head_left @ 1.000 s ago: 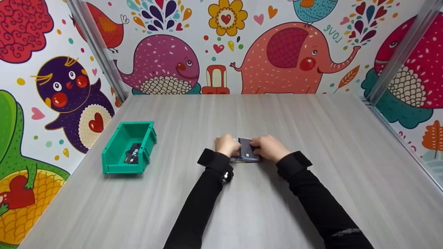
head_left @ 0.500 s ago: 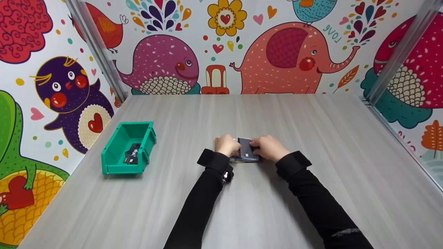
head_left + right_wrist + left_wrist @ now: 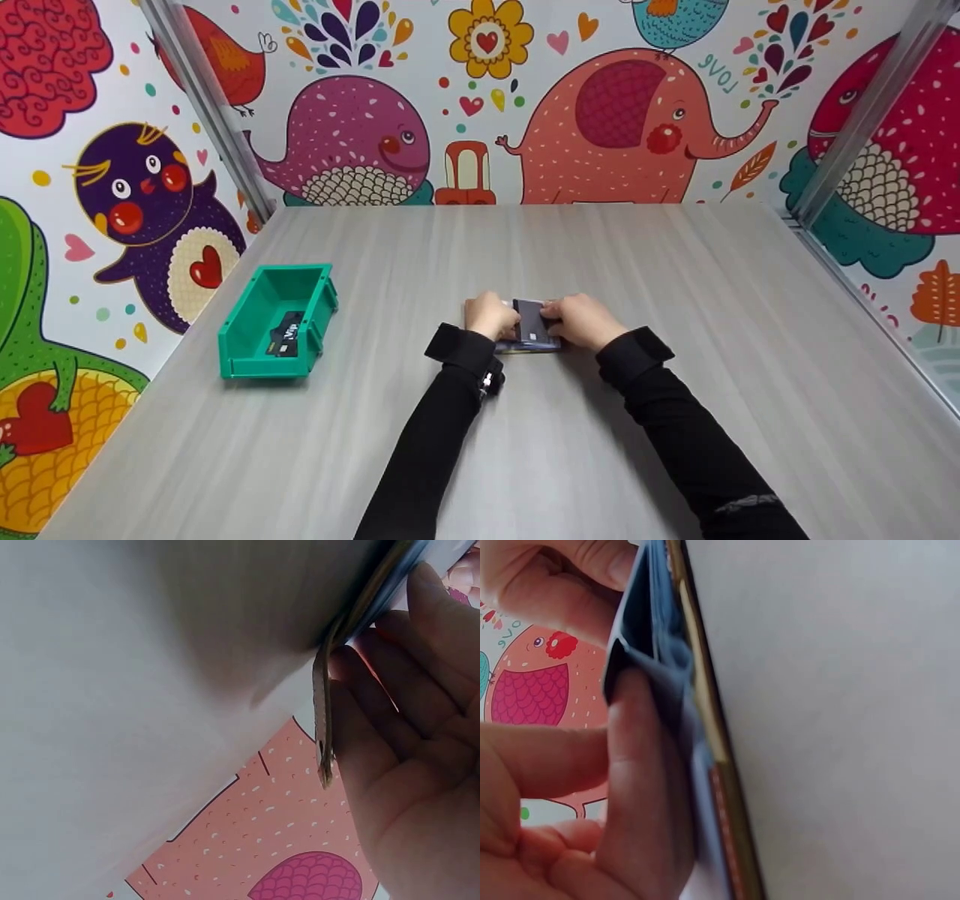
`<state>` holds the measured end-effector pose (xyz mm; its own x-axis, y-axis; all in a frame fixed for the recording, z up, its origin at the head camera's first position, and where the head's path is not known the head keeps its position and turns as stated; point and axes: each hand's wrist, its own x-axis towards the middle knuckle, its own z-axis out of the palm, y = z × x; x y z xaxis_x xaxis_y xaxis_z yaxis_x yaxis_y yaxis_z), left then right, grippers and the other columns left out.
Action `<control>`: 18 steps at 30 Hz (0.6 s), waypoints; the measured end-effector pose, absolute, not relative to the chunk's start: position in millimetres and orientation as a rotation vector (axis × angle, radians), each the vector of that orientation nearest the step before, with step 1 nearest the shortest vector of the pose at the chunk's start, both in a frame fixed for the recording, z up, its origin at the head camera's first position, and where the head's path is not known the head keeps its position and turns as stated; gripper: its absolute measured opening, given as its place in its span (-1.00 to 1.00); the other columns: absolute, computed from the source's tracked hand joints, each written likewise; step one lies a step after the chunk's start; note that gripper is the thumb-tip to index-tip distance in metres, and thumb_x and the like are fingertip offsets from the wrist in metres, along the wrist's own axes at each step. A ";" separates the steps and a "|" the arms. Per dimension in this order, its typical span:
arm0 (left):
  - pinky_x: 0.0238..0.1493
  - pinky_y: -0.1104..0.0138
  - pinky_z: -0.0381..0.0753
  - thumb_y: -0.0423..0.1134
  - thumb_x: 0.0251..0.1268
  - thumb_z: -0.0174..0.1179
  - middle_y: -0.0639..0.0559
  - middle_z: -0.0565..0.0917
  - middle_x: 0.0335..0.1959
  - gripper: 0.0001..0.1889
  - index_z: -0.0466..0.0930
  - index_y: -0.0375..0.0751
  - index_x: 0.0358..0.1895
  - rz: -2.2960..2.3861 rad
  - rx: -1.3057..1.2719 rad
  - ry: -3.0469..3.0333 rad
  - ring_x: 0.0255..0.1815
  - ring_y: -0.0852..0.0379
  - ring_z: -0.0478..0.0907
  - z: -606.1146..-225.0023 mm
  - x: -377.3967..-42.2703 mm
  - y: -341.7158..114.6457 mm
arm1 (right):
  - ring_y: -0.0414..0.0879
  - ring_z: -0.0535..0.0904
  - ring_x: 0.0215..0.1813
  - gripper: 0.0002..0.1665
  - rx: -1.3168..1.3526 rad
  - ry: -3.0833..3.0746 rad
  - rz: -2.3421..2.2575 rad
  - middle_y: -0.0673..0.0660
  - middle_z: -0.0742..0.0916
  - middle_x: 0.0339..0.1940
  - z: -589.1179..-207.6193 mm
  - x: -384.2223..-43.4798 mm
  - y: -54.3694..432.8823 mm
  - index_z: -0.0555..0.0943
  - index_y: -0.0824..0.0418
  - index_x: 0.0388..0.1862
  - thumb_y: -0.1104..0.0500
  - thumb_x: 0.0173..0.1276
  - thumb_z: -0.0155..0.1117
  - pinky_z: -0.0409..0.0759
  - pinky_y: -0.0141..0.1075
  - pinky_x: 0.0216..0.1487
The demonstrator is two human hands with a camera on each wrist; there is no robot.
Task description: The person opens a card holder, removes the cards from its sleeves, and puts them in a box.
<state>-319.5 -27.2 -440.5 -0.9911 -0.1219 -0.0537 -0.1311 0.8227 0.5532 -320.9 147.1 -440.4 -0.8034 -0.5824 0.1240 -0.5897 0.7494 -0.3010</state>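
On the table lies an unfolded wallet (image 3: 551,346) with layered, bluish plastic-looking sleeves (image 3: 667,652) and a stitched brown edge (image 3: 727,817). A dark bank card (image 3: 534,322) with a small chip lies over its right part. My left hand (image 3: 491,315) grips the wallet's left side with curled fingers; in the left wrist view one finger reaches into the fold of a sleeve. My right hand (image 3: 585,321) pinches at the card's right edge with thumb and fingers. A brown strap (image 3: 322,720) sticks out beside those fingers. How deep the card sits in a sleeve is hidden.
A green plastic bin (image 3: 266,367) stands to the left on the wood-grain table (image 3: 675,255). Inside it lie black cards (image 3: 286,334), one with white lettering. Walls printed with cartoon animals (image 3: 615,127) rise behind the table and at both sides.
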 end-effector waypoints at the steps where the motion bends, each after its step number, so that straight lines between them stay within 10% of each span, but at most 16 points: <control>1: -0.11 0.28 0.51 -0.29 0.00 0.35 -0.10 0.74 -0.33 -0.86 0.72 -0.29 -0.38 0.938 -0.219 2.965 -0.28 -0.04 0.59 -440.7 -319.5 -27.5 | 0.21 0.65 0.06 -0.61 0.975 -2.916 0.513 0.28 0.70 0.08 -440.7 -320.9 146.9 0.72 0.31 0.03 0.40 0.17 0.40 0.59 -0.04 0.04; 18: -0.11 0.32 0.61 -0.42 0.00 0.37 -0.20 0.66 -0.26 -0.74 0.64 -0.49 -0.21 1.278 -0.272 2.789 -0.22 -0.07 0.59 -441.9 -319.5 -39.7 | 0.18 0.67 0.01 -0.64 1.019 -2.884 0.505 0.28 0.70 0.07 -442.1 -321.2 147.5 0.73 0.29 -0.01 0.37 0.17 0.43 0.60 -0.07 -0.01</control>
<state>-319.5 -39.7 -441.9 -0.9825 -0.1339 -0.1292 -0.1853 0.6406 0.7452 -321.2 147.5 -442.1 -0.7831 -0.6045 0.1459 -0.6182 0.7310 -0.2890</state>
